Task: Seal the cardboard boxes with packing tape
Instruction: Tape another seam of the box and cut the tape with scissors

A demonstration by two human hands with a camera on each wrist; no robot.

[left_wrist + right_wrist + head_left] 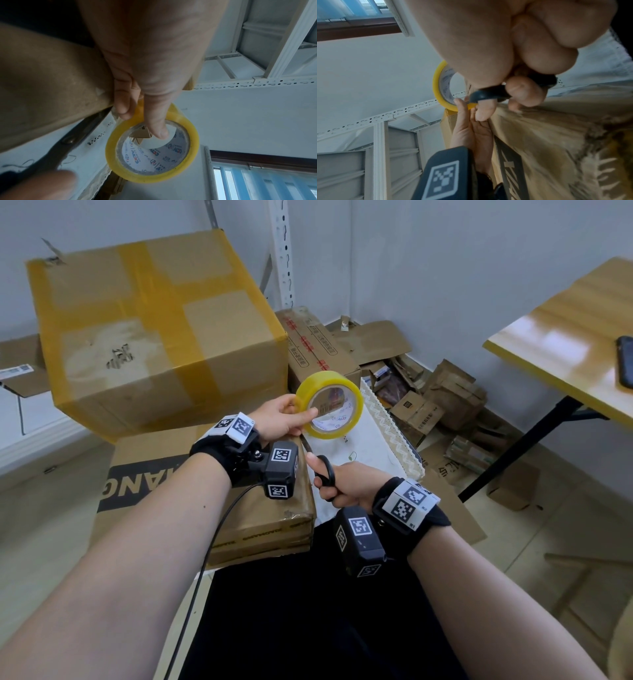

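My left hand (278,419) pinches the yellow roll of clear packing tape (329,409), thumb inside the core, held up just over the flat brown cardboard box (260,518). My right hand (346,484) grips the black-handled scissors (325,474), blades pointing under the roll. Cutting step, I judge; next the blades need to meet the taut strip, which I cannot make out.

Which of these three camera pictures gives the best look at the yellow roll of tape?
The left wrist view: the tape roll fills the middle, its printed core readable, the left hand pinching its rim. The head view shows the whole roll, but smaller. In the right wrist view the right hand hides most of it.
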